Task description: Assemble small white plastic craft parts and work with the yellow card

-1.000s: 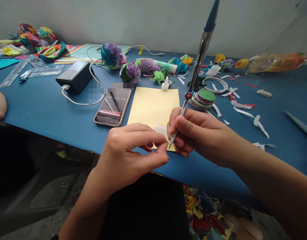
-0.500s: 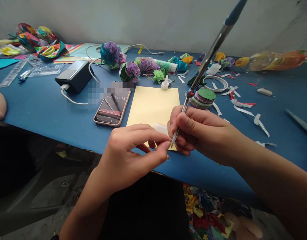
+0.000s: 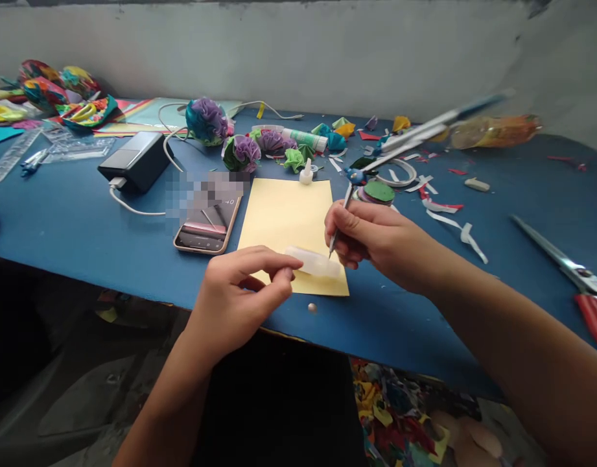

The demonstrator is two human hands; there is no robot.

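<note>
At the near table (image 3: 84, 214) edge, the right hand (image 3: 371, 237) grips a long pointed tool (image 3: 338, 224) like a pen, tip down onto a small clear plastic tube (image 3: 314, 262) lying on yellow paper (image 3: 288, 220). The left hand (image 3: 240, 292) pinches thumb and forefinger shut, apparently steadying the tube's left end. No contents can be made out inside it.

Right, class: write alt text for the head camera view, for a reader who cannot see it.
A person's right hand holds a long thin tool with its tip on a small white piece lying on a yellow sheet; the left hand pinches the piece's other end. A phone, paper flowers and scraps litter the blue table.
</note>
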